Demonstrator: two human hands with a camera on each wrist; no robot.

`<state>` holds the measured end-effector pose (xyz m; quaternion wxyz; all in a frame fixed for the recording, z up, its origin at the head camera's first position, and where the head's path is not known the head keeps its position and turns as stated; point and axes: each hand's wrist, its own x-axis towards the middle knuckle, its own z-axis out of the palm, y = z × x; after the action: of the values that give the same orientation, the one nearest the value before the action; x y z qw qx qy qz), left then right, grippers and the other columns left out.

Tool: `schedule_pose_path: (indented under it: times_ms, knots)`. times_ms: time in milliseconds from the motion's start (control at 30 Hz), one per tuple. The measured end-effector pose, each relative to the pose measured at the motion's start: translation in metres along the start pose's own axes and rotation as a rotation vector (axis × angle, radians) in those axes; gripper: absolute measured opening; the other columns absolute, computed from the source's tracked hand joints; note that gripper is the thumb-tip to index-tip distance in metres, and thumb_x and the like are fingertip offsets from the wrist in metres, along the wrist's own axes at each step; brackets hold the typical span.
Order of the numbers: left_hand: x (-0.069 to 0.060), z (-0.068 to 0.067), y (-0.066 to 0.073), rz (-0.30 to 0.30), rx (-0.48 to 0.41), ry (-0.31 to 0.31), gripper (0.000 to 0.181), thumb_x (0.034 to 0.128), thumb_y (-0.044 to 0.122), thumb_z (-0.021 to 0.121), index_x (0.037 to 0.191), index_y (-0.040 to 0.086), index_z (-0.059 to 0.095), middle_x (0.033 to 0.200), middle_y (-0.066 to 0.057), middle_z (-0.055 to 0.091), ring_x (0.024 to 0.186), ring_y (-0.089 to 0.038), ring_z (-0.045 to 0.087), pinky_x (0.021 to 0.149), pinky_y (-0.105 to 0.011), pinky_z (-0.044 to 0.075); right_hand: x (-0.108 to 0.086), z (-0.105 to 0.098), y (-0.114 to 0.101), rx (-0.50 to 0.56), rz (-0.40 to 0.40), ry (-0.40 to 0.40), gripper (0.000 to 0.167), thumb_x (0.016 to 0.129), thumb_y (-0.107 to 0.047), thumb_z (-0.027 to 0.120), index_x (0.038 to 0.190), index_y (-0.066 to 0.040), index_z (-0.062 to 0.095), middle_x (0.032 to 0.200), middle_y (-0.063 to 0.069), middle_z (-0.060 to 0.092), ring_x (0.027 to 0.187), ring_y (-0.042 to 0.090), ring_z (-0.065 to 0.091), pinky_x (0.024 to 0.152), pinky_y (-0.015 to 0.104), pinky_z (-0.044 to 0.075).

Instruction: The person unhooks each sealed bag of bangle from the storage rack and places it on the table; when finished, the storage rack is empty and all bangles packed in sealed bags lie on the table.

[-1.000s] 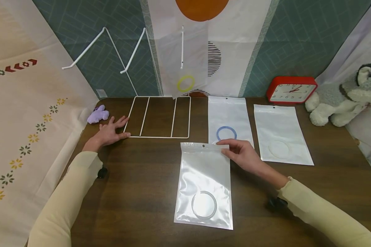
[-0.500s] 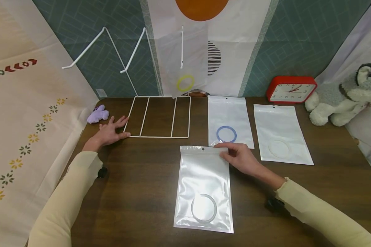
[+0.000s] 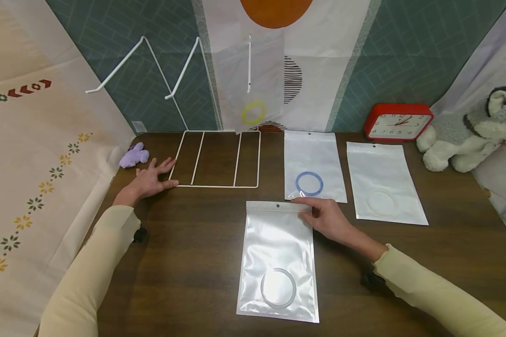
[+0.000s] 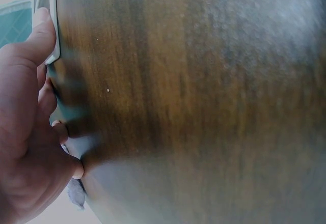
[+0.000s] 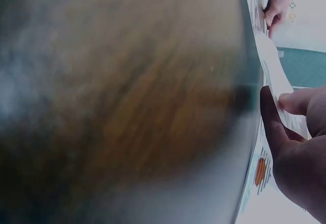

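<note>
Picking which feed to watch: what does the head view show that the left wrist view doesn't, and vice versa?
Only the head view: the right hand pinching the front silver pouch, the blue-ring pouch, the red clock and the large plush animal.

Only the left wrist view: the palm side of the left hand and a tiny white speck on the tabletop.

Both: the left hand, the white wire rack and the tabletop.

The brown desk (image 3: 173,262) carries a wire rack (image 3: 217,186), silvery pouches (image 3: 311,154), a red clock (image 3: 399,125), a purple toy (image 3: 133,156) and a grey plush (image 3: 451,139).
</note>
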<state>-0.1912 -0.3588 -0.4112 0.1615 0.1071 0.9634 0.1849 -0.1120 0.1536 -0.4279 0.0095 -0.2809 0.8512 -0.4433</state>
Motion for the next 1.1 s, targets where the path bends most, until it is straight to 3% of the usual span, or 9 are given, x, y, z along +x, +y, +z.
schedule_pose_path:
  times_ms: [167,433,633,833,1100]
  knots:
    - [-0.0005,0.0007,-0.0008,-0.007,-0.001,-0.007,0.084,0.0972,0.045,0.063,0.159,0.008,0.021,0.165,-0.018,0.012,0.145,-0.055,-0.003,0.1,-0.081,-0.003,-0.0015,0.0007,-0.0001,-0.022,-0.029,-0.003,0.04,0.083,0.006,0.077,0.122,-0.006,0.072,0.068,-0.01,0.057,0.056,0.008,0.043,0.051,0.026,0.04]
    - [-0.0004,0.001,-0.0036,-0.004,-0.007,-0.004,0.083,0.0976,0.045,0.062,0.16,0.009,0.02,0.165,-0.016,0.01,0.145,-0.053,-0.005,0.1,-0.08,-0.006,0.0009,0.0013,0.0024,-0.087,-0.11,0.015,0.04,0.083,0.006,0.076,0.121,-0.003,0.071,0.088,0.003,0.071,0.057,0.009,0.044,0.054,0.027,0.042]
    - [0.0027,0.0005,-0.0035,-0.007,-0.012,-0.021,0.084,0.0979,0.046,0.061,0.16,0.01,0.018,0.165,-0.016,0.008,0.146,-0.052,-0.007,0.1,-0.08,-0.008,0.0006,0.0015,0.0005,-0.137,-0.087,0.026,0.041,0.082,0.004,0.077,0.122,-0.004,0.071,0.1,0.008,0.073,0.058,0.01,0.048,0.056,0.028,0.045]
    - [0.0035,-0.0005,-0.0021,-0.003,-0.006,-0.015,0.083,0.098,0.045,0.061,0.16,0.009,0.019,0.165,-0.016,0.009,0.146,-0.052,-0.006,0.099,-0.081,-0.007,0.0013,0.0018,-0.004,-0.183,-0.05,0.016,0.043,0.082,0.002,0.079,0.123,-0.004,0.071,0.098,0.009,0.067,0.062,0.013,0.049,0.057,0.029,0.046]
    - [0.0033,0.0017,-0.0043,0.0,-0.001,-0.012,0.083,0.098,0.045,0.061,0.16,0.009,0.019,0.165,-0.016,0.009,0.146,-0.053,-0.006,0.099,-0.081,-0.007,0.0029,0.0036,-0.003,-0.28,-0.031,0.003,0.039,0.082,-0.004,0.081,0.121,-0.007,0.073,0.106,0.015,0.062,0.094,0.029,0.055,0.075,0.042,0.051]
